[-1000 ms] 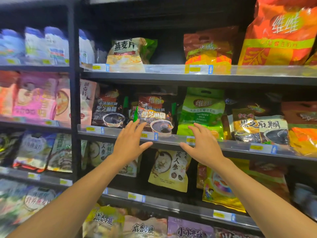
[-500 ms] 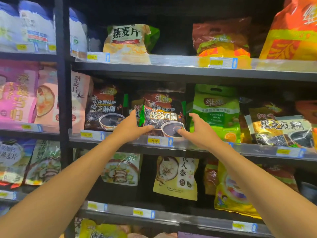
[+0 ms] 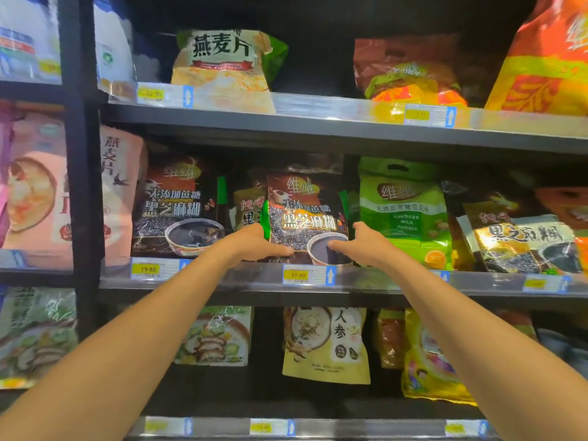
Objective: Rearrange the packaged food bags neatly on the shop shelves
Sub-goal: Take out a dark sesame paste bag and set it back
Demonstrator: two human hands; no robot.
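A dark brown black-sesame paste bag (image 3: 305, 211) stands upright on the middle shelf (image 3: 381, 281). My left hand (image 3: 257, 243) grips its lower left edge and my right hand (image 3: 362, 243) grips its lower right edge, thumbs across the front. A matching dark bag (image 3: 178, 208) stands to its left, and a yellow-brown bag (image 3: 248, 208) shows partly behind it. A green soybean milk powder bag (image 3: 404, 211) stands to the right.
The top shelf (image 3: 318, 119) carries an oat bag (image 3: 222, 68) and orange bags (image 3: 544, 58). A black upright post (image 3: 82, 186) divides the shelving at left. A yellow ginseng bag (image 3: 327, 345) hangs on the lower shelf. Another sesame bag (image 3: 521, 237) leans at right.
Both hands rose from the shelf edge and closed on the sides of the central sesame bag. The camera has moved closer and tilted up.
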